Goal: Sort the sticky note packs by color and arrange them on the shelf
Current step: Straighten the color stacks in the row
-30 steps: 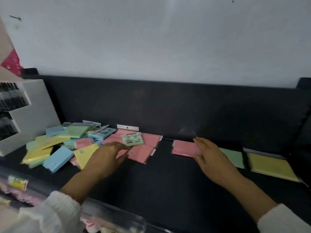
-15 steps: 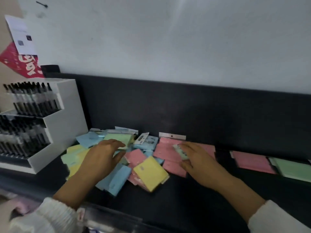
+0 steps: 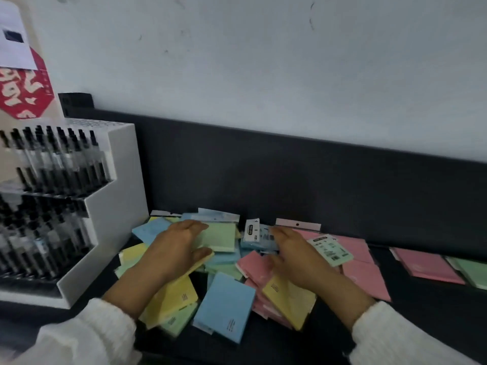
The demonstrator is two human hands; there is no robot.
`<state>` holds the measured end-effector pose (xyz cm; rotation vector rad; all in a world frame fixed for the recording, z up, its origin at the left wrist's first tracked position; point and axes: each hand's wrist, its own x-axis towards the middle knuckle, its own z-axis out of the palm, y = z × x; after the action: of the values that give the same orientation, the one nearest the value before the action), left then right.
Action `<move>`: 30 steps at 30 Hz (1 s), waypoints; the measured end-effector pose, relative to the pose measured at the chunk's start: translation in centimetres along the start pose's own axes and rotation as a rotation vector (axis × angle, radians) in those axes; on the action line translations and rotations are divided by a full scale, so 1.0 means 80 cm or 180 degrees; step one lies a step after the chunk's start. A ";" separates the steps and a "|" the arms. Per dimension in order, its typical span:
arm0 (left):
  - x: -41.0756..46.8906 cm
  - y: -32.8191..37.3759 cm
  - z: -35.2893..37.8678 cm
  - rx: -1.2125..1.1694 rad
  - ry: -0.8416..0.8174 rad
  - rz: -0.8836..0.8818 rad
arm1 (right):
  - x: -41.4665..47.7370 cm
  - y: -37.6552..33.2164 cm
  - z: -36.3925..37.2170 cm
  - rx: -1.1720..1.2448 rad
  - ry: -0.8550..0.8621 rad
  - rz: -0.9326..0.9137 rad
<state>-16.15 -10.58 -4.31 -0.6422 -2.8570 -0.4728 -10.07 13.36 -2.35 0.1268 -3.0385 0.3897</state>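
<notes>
A jumbled pile of sticky note packs in blue [image 3: 225, 306], yellow [image 3: 290, 299], pink [image 3: 253, 264] and green lies on the black shelf [image 3: 421, 320]. My left hand [image 3: 174, 251] rests on the pile, fingers and thumb closed on the left edge of a green pack [image 3: 220, 237]. My right hand [image 3: 297, 259] lies spread over pink packs, its fingertips touching a blue pack with a white label [image 3: 257, 235]. More pink packs [image 3: 365, 279] lie just right of that hand. Further right sit a separate pink pack [image 3: 427, 267] and a green one [image 3: 471, 272].
A white stepped display of black pens [image 3: 79, 206] stands against the pile's left side. The shelf's black back panel [image 3: 290, 180] rises behind the packs, with a white wall above. A red sign [image 3: 23, 93] and a paper sheet hang at the top left.
The view has swung left onto the mixed pile. My right hand left the sorted pink pack and came over to the pile; my left hand moved up onto the green pack.
</notes>
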 end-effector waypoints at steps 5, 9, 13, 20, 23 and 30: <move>0.020 -0.020 0.007 -0.0090 -0.0572 -0.0054 | 0.030 -0.024 0.010 -0.0065 -0.0047 -0.0131; 0.028 -0.026 0.010 -0.0341 -0.0801 -0.0126 | 0.052 -0.044 0.020 -0.0046 -0.0060 -0.0303; 0.030 -0.021 0.002 0.0006 -0.0706 -0.0007 | 0.068 -0.061 0.028 -0.0017 -0.0169 -0.0410; 0.030 -0.027 0.010 0.0834 -0.0209 0.0420 | 0.072 -0.068 0.030 0.0159 -0.0145 -0.0369; 0.032 -0.035 -0.003 0.0279 0.0163 0.0055 | 0.074 -0.062 0.014 0.0470 -0.0023 -0.0137; 0.002 -0.059 -0.056 -0.0812 0.1683 -0.0351 | 0.092 -0.067 0.030 -0.0078 -0.0243 -0.0251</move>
<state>-17.93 -16.12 -1.37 -0.3283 -2.3542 -0.8854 -17.04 7.07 -2.68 0.2651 -3.0998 0.3496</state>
